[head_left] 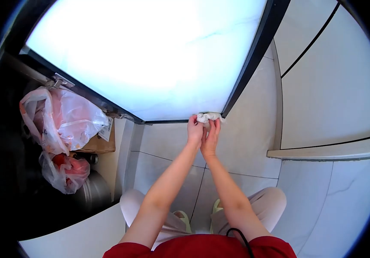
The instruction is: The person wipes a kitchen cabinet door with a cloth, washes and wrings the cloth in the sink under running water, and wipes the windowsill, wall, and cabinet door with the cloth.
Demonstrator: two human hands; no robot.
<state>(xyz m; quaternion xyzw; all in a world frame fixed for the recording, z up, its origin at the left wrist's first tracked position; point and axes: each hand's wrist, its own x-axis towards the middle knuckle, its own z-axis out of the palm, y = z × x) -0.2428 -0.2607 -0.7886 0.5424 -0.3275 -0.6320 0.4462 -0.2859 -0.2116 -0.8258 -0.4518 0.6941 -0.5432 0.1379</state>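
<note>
A crumpled white cloth [209, 117] is pressed against the bottom corner of an open cabinet door [168, 81], a glossy white marble-look panel in a black frame. My left hand [195, 130] grips the cloth's left end, its fingers closed at the door's lower edge. Close beside it, my right hand [211, 135] holds the same cloth from below, with its fingertips bent into the fabric. The wrists nearly touch. The far side of the cloth and some fingertips are hidden.
Left, the open cabinet holds a large plastic bag [71, 118], a smaller bag [66, 172], a cardboard box [101, 144] and a metal pot-like container [95, 191]. Metal hinges [60, 81] join the door. White cabinet fronts [327, 86] stand right, above grey floor tiles [249, 165].
</note>
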